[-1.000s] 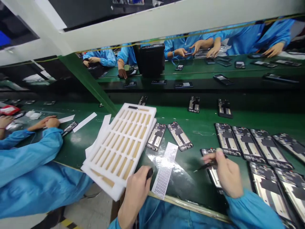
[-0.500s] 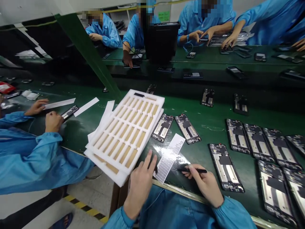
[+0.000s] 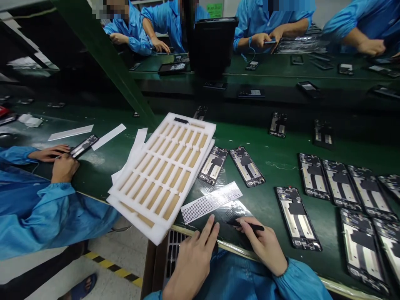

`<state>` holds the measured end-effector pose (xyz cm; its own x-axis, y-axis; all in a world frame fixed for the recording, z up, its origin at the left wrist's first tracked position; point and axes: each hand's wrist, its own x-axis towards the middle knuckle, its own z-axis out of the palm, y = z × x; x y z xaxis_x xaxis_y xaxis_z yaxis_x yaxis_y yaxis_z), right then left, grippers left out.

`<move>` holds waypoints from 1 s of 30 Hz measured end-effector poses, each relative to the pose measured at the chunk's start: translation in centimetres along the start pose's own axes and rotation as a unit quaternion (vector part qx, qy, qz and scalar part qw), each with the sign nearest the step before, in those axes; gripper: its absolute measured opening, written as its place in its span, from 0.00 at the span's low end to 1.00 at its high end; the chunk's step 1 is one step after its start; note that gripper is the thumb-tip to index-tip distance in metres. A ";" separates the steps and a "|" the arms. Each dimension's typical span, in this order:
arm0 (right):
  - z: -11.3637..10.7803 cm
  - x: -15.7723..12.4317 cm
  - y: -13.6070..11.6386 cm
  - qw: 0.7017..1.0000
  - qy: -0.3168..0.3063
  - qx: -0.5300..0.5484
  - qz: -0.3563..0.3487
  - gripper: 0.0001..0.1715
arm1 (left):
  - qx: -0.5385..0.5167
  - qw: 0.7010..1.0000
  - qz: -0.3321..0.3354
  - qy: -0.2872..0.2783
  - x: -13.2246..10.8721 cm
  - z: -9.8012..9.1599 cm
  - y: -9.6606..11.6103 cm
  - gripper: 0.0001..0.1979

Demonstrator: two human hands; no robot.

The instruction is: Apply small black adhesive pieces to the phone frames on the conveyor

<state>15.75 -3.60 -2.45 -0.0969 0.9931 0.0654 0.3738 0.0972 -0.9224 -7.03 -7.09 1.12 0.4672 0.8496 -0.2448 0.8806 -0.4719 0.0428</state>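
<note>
My left hand (image 3: pixel 198 254) is at the bench's front edge with its index and middle fingers stretched out, just below a white sheet (image 3: pixel 211 202) of small black dots. It appears to hold nothing. Black tweezers (image 3: pixel 254 225) are gripped in my right hand (image 3: pixel 265 241). Their tips point left, over a clear film sheet (image 3: pixel 239 206) that bears dark dots and lies partly under the white sheet. Beyond the sheets lie two opened phones, a left one (image 3: pixel 213 165) and a right one (image 3: pixel 247 166). Another opened phone (image 3: pixel 296 217) is to the right of my right hand.
Stacked white foam trays (image 3: pixel 137 216) with slots overhang the bench edge at left. Several opened phones (image 3: pixel 362 246) fill the right side. At far left a co-worker's hands (image 3: pixel 64 166) hold a phone near white strips (image 3: pixel 109 136). A green post (image 3: pixel 103 54) slants behind the trays.
The white dotted sheet has turned to lie more sideways, its lower end shifted left. My left hand has moved off it, down and right. My right hand moved slightly left, still holding the tweezers.
</note>
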 end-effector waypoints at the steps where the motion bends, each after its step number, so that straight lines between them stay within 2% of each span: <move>1: 0.1 0.1 0.0 1.000 -0.002 0.002 -0.001 0.15 | -0.010 1.000 0.000 -0.021 0.0 0.2 0.3 0.43; 4: 0.0 0.2 -0.4 1.000 -0.002 0.024 0.018 0.18 | -0.081 0.995 -0.025 -0.051 0.3 0.6 0.7 0.44; 6: -0.3 0.0 -1.2 0.997 0.023 0.054 0.049 0.21 | -0.214 0.975 -0.065 -0.010 0.6 0.4 0.7 0.36; 7: -0.6 -0.2 -1.7 0.995 0.046 0.071 0.061 0.22 | -0.315 0.944 -0.098 0.028 0.8 0.2 0.7 0.29; 8: -0.9 -0.4 -2.2 0.991 0.070 0.089 0.068 0.22 | -0.433 0.889 -0.133 0.068 1.1 -0.2 0.9 0.20; 9: -1.1 -0.6 -2.8 0.988 0.092 0.103 0.068 0.22 | -0.555 0.809 -0.163 0.103 1.5 -0.7 1.1 0.13; 10: -1.4 -0.8 -3.4 0.986 0.107 0.113 0.062 0.21 | -0.666 0.712 -0.184 0.125 1.9 -1.3 1.4 0.13; 12: -1.7 -0.8 -4.6 0.985 0.109 0.127 0.049 0.17 | -0.823 0.522 -0.180 0.131 2.8 -2.5 2.2 0.21; 13: -1.7 -0.7 -5.1 0.985 0.099 0.134 0.046 0.16 | -0.867 0.452 -0.169 0.125 3.3 -3.0 2.7 0.23; 14: -1.7 -0.5 -5.6 0.984 0.088 0.146 0.046 0.14 | -0.895 0.400 -0.158 0.118 3.7 -3.5 3.0 0.24; 15: -1.6 -0.3 -5.9 0.983 0.079 0.160 0.047 0.14 | -0.911 0.367 -0.153 0.112 4.0 -3.9 3.3 0.24; 17: -1.5 0.1 -6.3 0.980 0.073 0.181 0.048 0.13 | -0.924 0.336 -0.148 0.104 4.5 -4.5 3.7 0.23; 19: -1.4 0.3 -6.4 0.979 0.073 0.184 0.048 0.13 | -0.927 0.329 -0.149 0.101 4.6 -4.8 3.8 0.23; 25: -1.6 -0.1 -6.1 0.983 0.056 0.173 0.040 0.13 | -0.921 0.337 -0.165 0.099 4.4 -4.8 3.8 0.23; 30: -1.8 0.1 -6.1 0.991 0.048 0.123 0.014 0.14 | -0.920 0.347 -0.159 0.090 4.4 -4.8 3.7 0.21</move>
<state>15.14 -3.93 3.91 0.0031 0.9980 0.0639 0.1383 0.0628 -0.9884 -1.35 -4.00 4.84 0.1757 0.8688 -0.4630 -0.6270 0.4613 0.6278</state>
